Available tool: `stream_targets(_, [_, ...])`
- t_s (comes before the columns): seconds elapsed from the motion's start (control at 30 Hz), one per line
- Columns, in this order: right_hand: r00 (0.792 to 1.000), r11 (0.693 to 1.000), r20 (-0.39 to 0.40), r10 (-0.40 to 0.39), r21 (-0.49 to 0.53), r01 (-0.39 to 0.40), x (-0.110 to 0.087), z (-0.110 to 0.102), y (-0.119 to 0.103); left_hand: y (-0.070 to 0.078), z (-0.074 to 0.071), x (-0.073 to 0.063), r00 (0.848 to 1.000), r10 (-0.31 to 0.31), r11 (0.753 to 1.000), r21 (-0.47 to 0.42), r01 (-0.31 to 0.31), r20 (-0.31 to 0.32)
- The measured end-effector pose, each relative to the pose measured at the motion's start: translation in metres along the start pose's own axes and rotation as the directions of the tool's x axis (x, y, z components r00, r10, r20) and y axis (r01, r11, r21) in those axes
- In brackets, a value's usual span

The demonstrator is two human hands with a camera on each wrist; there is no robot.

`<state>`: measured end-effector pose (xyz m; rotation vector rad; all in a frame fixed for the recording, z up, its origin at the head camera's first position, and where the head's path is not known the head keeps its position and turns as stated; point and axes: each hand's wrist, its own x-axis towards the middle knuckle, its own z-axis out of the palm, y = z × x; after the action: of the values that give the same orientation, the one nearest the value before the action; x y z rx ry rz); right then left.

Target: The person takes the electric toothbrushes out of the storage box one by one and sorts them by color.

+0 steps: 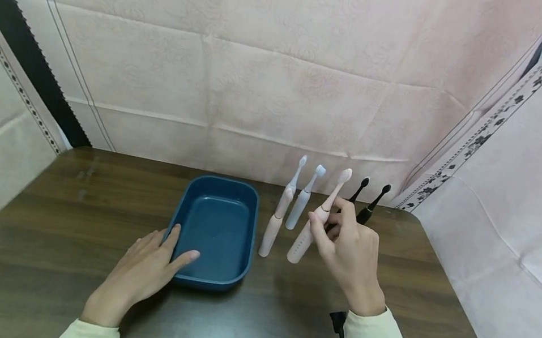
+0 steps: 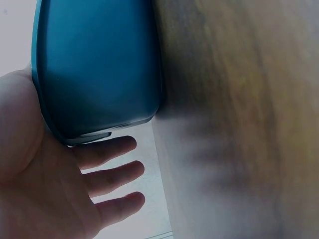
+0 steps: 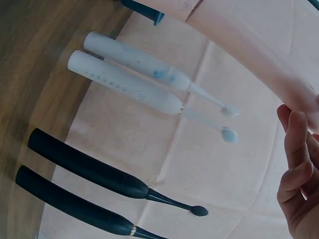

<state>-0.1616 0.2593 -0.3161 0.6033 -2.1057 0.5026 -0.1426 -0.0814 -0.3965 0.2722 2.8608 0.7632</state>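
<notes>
My left hand (image 1: 145, 266) lies at the near left corner of a dark blue rectangular tray (image 1: 250, 229). Its thumb reaches over the rim, and the straight fingers spread along the outer wall, as the left wrist view also shows. With thumb and fingers, my right hand (image 1: 346, 241) pinches a pale pink electric toothbrush (image 1: 301, 245) around its upper handle, bristle end up. Left of it stands another pale pink electric toothbrush (image 1: 269, 236). Behind are a whitish toothbrush (image 3: 134, 59) and a light blue one (image 1: 299, 207). Two black electric toothbrushes (image 3: 84, 162) stand beyond my right hand, which partly hides them.
Everything stands on a brown wooden table (image 1: 63, 227). A pale patterned cloth (image 1: 271, 89) hangs along its back edge, and more cloth (image 1: 514, 235) closes off the right and left sides. The tray's inside is bare.
</notes>
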Motion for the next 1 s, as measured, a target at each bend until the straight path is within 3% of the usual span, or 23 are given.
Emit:
stream_targets(0.43, [0.997,0.996,0.034,0.075,-0.059,-0.073,-0.008,0.016,0.027,0.004,0.001,0.0,1.0,0.001,1.0,-0.002,-0.001,0.004])
stream_targets(1.0, [0.989,0.992,0.099,0.112,-0.071,-0.105,-0.021,0.046,0.041,0.002,-0.002,-0.001,1.0,-0.015,1.0,0.005,0.015,-0.005])
